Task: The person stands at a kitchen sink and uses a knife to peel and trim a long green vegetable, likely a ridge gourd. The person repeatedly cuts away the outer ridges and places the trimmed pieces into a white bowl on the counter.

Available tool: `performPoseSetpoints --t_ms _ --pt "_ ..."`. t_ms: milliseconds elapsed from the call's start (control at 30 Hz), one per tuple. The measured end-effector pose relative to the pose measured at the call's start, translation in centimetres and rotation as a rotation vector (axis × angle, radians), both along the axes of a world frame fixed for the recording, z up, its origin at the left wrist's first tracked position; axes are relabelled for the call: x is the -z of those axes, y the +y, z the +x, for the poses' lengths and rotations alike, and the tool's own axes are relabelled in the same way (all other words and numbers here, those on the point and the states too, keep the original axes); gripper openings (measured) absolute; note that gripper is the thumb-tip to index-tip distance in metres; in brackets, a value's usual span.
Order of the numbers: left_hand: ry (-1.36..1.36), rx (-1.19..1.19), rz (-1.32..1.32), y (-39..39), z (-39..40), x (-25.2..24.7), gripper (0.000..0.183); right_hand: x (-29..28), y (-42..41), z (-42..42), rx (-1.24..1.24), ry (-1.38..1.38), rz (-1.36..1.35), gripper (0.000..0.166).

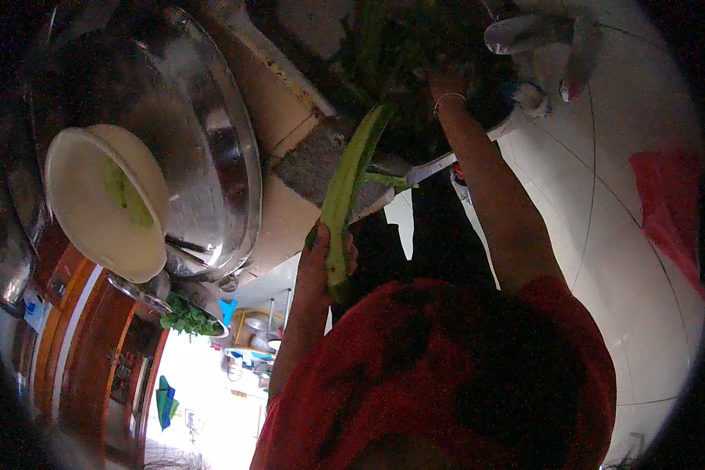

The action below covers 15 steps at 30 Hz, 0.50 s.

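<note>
My left hand (pixel 328 255) is closed around the lower end of a long, pale green vegetable stalk (pixel 349 182). The stalk leans up and to the right, and its far end runs into a dark heap of leafy greens (pixel 388 47). My right hand (pixel 448 82), with a bracelet at its wrist, reaches into this heap. Deep shadow hides its fingers, so whether they grip anything cannot be told. Beneath the stalk lies a grey, rough-looking mat or cloth (pixel 305 161), and a shorter green piece (pixel 385 179) lies beside the stalk.
At left, a cream plastic bowl (pixel 76 200) with green pieces inside stands tilted in view before a large stainless steel basin (pixel 226 147). Leafy greens (pixel 191 317) fill another container below. A red cloth (pixel 667 205) is at far right on the tiled floor (pixel 617 305).
</note>
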<state>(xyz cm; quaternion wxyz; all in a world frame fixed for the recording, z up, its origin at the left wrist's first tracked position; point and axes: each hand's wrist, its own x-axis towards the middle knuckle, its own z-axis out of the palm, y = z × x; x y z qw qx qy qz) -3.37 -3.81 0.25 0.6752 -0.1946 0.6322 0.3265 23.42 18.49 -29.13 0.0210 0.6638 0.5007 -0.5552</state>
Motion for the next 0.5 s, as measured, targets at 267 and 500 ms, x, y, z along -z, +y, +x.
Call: performPoseSetpoints --t_ms 267,500 --pt "-0.152 -0.001 0.074 2.2 0.1 0.5 0.044 -17.6 -9.0 -8.0 0.853 0.683 0.003 0.017" --pt "-0.146 0.003 0.006 2.8 0.0 2.3 0.047 -27.9 -15.0 -10.1 0.267 0.682 -0.185 0.018"
